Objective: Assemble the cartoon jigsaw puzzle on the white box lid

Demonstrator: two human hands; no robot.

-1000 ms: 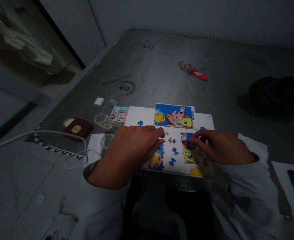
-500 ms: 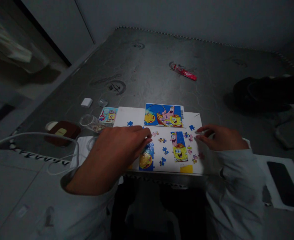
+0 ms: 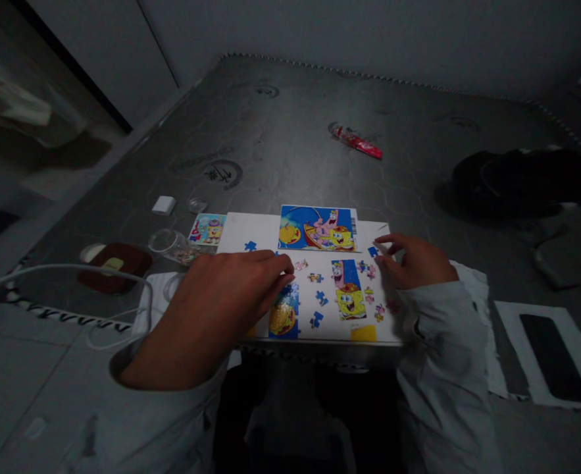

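Note:
A white board lies at the near edge of a grey mat, with a cartoon reference picture at its far side. Two joined puzzle clusters sit on it: one right of centre, one near the front left. Several loose pieces lie between them. My left hand rests palm down on the board's left part, fingers together, fingertips by a small piece. My right hand has curled fingers touching a blue piece at the board's right far corner.
A clear cup, a small picture card, a white cube and a dark red case lie left of the board. A white cable loops at the left. A red wrapper lies further back, dark clothing at the right.
My right hand has moved off the right puzzle cluster, up and to the right, to the blue piece at the board's corner. My left hand has stayed in place. The view has shifted rightwards.

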